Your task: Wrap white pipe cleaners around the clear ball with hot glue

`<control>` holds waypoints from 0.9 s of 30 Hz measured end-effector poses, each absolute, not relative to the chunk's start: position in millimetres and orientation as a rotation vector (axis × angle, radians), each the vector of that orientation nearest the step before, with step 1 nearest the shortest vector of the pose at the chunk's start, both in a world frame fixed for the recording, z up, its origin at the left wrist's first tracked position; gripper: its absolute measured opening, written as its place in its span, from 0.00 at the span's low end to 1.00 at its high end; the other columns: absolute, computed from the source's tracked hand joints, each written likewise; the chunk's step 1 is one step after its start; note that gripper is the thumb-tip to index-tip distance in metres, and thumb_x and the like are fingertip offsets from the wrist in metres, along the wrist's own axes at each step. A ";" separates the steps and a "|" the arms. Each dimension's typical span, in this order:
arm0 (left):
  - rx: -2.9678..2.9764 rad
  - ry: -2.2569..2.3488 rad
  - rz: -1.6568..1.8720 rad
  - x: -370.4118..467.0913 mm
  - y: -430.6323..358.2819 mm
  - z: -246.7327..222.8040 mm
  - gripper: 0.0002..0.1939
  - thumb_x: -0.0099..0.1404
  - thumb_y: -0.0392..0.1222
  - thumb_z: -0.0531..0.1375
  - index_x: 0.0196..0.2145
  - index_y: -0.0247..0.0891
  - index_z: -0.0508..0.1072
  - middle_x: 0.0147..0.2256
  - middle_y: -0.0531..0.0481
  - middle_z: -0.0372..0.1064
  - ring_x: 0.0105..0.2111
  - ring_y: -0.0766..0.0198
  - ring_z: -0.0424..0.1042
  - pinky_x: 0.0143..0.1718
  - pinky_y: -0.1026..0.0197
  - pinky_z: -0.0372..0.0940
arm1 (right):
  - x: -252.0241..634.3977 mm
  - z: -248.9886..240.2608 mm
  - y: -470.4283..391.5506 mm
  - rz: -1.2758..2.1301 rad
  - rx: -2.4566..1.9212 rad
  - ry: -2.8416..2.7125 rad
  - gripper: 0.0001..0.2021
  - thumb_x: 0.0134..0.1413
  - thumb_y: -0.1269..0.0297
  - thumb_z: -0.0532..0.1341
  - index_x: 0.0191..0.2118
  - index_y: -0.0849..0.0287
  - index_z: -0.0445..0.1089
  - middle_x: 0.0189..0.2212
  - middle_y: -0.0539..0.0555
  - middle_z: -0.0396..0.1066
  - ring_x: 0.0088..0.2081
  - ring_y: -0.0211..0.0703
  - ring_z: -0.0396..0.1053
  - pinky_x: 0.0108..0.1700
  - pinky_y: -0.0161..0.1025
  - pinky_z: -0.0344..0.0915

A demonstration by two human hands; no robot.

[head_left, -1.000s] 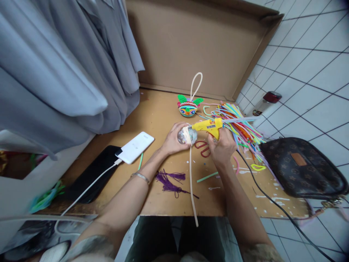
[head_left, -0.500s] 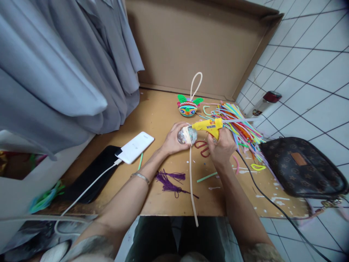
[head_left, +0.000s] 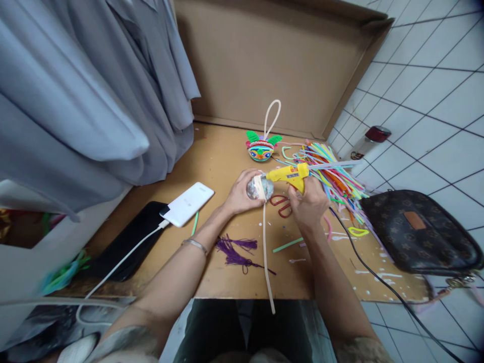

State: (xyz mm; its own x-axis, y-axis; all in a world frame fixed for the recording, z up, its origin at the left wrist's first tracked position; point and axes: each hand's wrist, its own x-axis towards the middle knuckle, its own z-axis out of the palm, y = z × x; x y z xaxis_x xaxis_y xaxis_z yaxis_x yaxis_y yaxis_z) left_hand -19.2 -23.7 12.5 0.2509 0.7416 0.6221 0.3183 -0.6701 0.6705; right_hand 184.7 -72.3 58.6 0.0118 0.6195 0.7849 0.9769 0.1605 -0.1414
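From my remote station I recorded the left hand (head_left: 244, 194) with its grip wrapped round a greyish ball (head_left: 268, 188), held above the middle of the desk (head_left: 215, 156). A pale strip (head_left: 265, 247) was bound over the ball, its tail running down past the desk's front edge. The right hand (head_left: 310, 204) had its grip clenched on the handle of a yellow glue gun (head_left: 286, 174), nozzle at the ball's upper right side; I could not tell whether it touched. Red-handled scissors (head_left: 284, 213) lay just beside, between the two hands. Purple tassels (head_left: 234, 252) lay nearer the front edge. Behind the ball I noted a colourful ornament (head_left: 260, 151) with green ears and, to its right, a heap of coloured strips (head_left: 340, 184) near a brown bag (head_left: 427, 242).
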 end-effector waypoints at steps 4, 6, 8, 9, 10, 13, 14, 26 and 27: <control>2.126 0.960 1.400 -19.5 -23.9 12.8 0.37 0.47 0.39 0.70 0.55 0.39 0.66 0.57 0.40 0.65 0.60 0.48 0.66 0.63 0.44 0.61 | 184.0 58.9 -73.7 -0.576 -1.579 -1.669 0.09 0.57 0.62 0.57 0.41 0.59 0.70 0.32 0.56 0.71 0.35 0.48 0.67 0.35 0.40 0.58; 2.132 0.954 1.400 -19.7 -23.6 12.7 0.37 0.47 0.39 0.70 0.55 0.39 0.66 0.57 0.40 0.65 0.59 0.48 0.66 0.63 0.44 0.61 | 183.0 58.8 -74.1 -0.584 -1.585 -1.638 0.10 0.57 0.61 0.57 0.41 0.59 0.70 0.33 0.57 0.71 0.35 0.49 0.67 0.35 0.40 0.58; 2.136 0.961 1.397 -19.8 -23.1 12.5 0.37 0.47 0.39 0.70 0.55 0.39 0.66 0.57 0.40 0.65 0.59 0.47 0.66 0.63 0.43 0.60 | 181.9 58.5 -73.7 -0.586 -1.588 -1.604 0.11 0.57 0.60 0.56 0.41 0.59 0.69 0.34 0.57 0.72 0.35 0.49 0.67 0.35 0.40 0.58; 2.135 0.967 1.395 -19.7 -22.9 12.4 0.38 0.47 0.39 0.70 0.55 0.40 0.66 0.57 0.41 0.65 0.59 0.47 0.66 0.63 0.43 0.60 | 181.3 58.4 -73.2 -0.574 -1.590 -1.591 0.11 0.57 0.60 0.56 0.41 0.59 0.70 0.34 0.57 0.72 0.36 0.49 0.67 0.36 0.40 0.59; 2.133 0.971 1.395 -19.6 -22.8 12.4 0.38 0.46 0.39 0.70 0.55 0.40 0.66 0.57 0.41 0.65 0.59 0.47 0.66 0.63 0.42 0.60 | 180.8 58.2 -72.4 -0.554 -1.596 -1.579 0.11 0.57 0.60 0.56 0.41 0.59 0.70 0.35 0.58 0.72 0.36 0.50 0.68 0.36 0.40 0.59; 2.125 0.976 1.390 -19.2 -22.6 12.6 0.38 0.46 0.39 0.70 0.55 0.40 0.66 0.57 0.40 0.65 0.59 0.47 0.66 0.63 0.43 0.61 | 180.4 57.8 -68.8 -0.456 -1.624 -1.547 0.11 0.55 0.59 0.57 0.40 0.58 0.70 0.36 0.58 0.73 0.38 0.50 0.69 0.38 0.41 0.61; 2.121 0.977 1.388 -19.0 -22.6 12.7 0.38 0.46 0.39 0.70 0.55 0.39 0.66 0.57 0.40 0.65 0.59 0.48 0.66 0.63 0.43 0.61 | 180.8 57.6 -67.2 -0.418 -1.635 -1.532 0.11 0.54 0.58 0.58 0.39 0.58 0.70 0.36 0.58 0.73 0.39 0.51 0.69 0.39 0.41 0.61; 2.117 0.997 1.381 -19.2 -22.4 11.8 0.38 0.46 0.40 0.70 0.55 0.38 0.66 0.58 0.39 0.64 0.60 0.47 0.65 0.63 0.44 0.61 | 204.9 43.4 -41.9 0.101 -1.959 -1.433 0.22 0.60 0.52 0.56 0.47 0.68 0.73 0.35 0.63 0.75 0.38 0.53 0.69 0.42 0.43 0.61; 2.116 1.001 1.381 -19.1 -22.5 11.8 0.38 0.46 0.40 0.70 0.55 0.38 0.66 0.58 0.39 0.64 0.60 0.47 0.65 0.63 0.44 0.61 | 206.0 42.3 -40.0 0.109 -2.005 -1.419 0.22 0.60 0.55 0.55 0.49 0.69 0.72 0.38 0.65 0.75 0.41 0.54 0.70 0.44 0.44 0.61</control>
State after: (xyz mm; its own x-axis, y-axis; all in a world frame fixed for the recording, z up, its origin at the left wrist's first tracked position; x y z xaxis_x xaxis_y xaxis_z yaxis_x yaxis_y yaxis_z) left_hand -19.1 -22.5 11.8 0.2473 0.7573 0.6044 0.3388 -0.6520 0.6783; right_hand 206.0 -40.0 42.3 0.4049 0.8638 0.2999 0.8079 -0.1844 -0.5597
